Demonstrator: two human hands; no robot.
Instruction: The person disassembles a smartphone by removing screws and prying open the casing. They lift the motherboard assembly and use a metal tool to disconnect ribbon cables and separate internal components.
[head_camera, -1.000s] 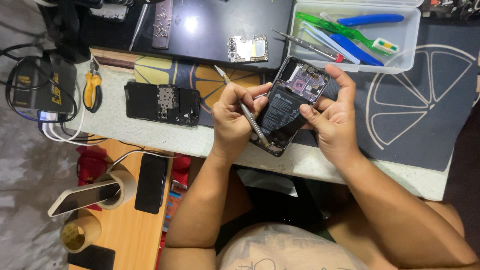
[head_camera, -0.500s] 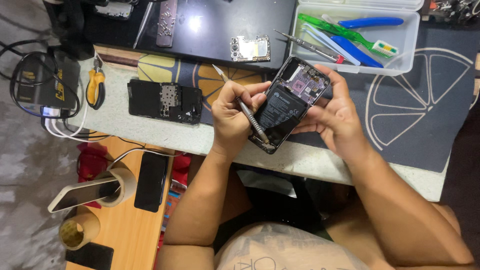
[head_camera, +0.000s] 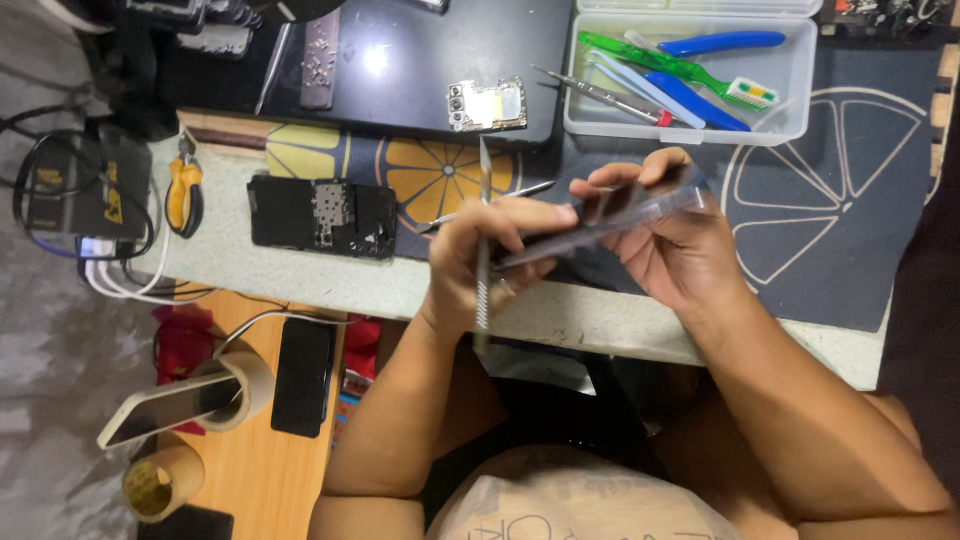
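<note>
Your left hand (head_camera: 490, 255) is closed around a slim metal tool (head_camera: 483, 235), which stands nearly upright in the frame with its tip toward twelve o'clock and its knurled end toward six; the same hand's fingertips also pinch the near edge of the phone (head_camera: 600, 215). Your right hand (head_camera: 680, 240), at three o'clock from the left, is wrapped narrowly around the phone's other end, thumb on top, so both hands carry it. The phone is held edge-on above the front of the bench, tilted so its inside is hidden; whether its back is off cannot be told from this angle. Judged from what lies about, disassembly looks well under way: a black back panel (head_camera: 320, 215) rests flat at nine o'clock from your hands, well apart, and a small circuit board (head_camera: 487, 104) lies at twelve o'clock on the dark heating pad (head_camera: 400, 60). What remains inside the handset cannot be read. Further out: a clear plastic tray (head_camera: 800, 90) at one o'clock holds a green brush, blue tools and a thin driver; tweezers (head_camera: 520, 190) lie just behind your left hand on the citrus-print mat (head_camera: 830, 200); yellow-handled pliers (head_camera: 183, 195) and a black power unit (head_camera: 85, 190) with cables sit at nine o'clock; two phones lie at seven o'clock, one propped in a tape roll (head_camera: 235, 385).
</note>
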